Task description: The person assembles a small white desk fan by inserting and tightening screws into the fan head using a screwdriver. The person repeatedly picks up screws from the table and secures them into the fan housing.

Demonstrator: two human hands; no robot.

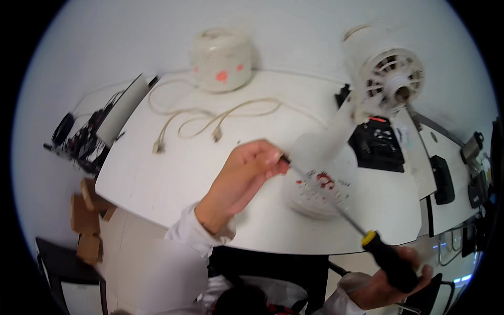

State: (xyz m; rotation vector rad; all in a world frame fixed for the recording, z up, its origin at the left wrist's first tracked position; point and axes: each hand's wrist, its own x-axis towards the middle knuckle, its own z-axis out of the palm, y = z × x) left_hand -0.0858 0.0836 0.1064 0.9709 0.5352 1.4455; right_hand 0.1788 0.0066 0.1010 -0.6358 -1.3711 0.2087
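A long screwdriver [386, 260] with a black handle, a yellow collar and a thin metal shaft slants across the front of the table. My right hand [380, 291] holds its handle at the lower right, beyond the table's front edge. At the dark tip, my left hand [247, 176] is closed in a pinch of thumb and fingers. Whether a small part sits there too is hidden. Beneath the shaft lies the round white base [315, 205] of a fan, with red and dark markings. Its pale neck leans up to the white fan head [394, 79], whose slatted housing is bare of blades.
A white rice cooker [221, 60] with red marks stands at the back. Pale power cords [226, 115] with plugs loop over the white table [157, 184]. A black tool case [378, 144] lies open beside the fan. Cardboard boxes [86, 223] are on the floor at left.
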